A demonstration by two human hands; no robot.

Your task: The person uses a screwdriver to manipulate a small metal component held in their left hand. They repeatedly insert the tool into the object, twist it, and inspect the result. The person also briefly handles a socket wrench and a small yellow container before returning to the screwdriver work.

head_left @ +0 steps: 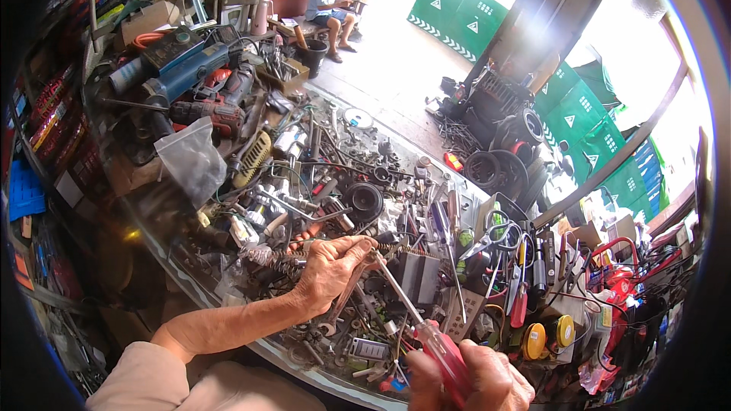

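Observation:
My right hand (476,380), low in the view, is wrapped round the red, see-through handle of a screwdriver (442,354). Its steel shaft points up and left, and the tip ends at the fingertips of my left hand (335,270). There the left thumb and fingers pinch something small that I cannot make out, mostly hidden by the fingers. Close to these fingertips, a coiled spring-like length (403,250) runs off to the right. Beneath the left hand, an open-ended wrench (329,326) lies among loose metal parts.
The glass-edged workbench (278,356) is heaped with tools and parts. A round black wheel (363,202), scissors (495,236) and a blue-handled screwdriver (442,221) lie nearby. Power tools (209,114) crowd the far left. Beyond, a person (327,11) sits near green barriers (457,15).

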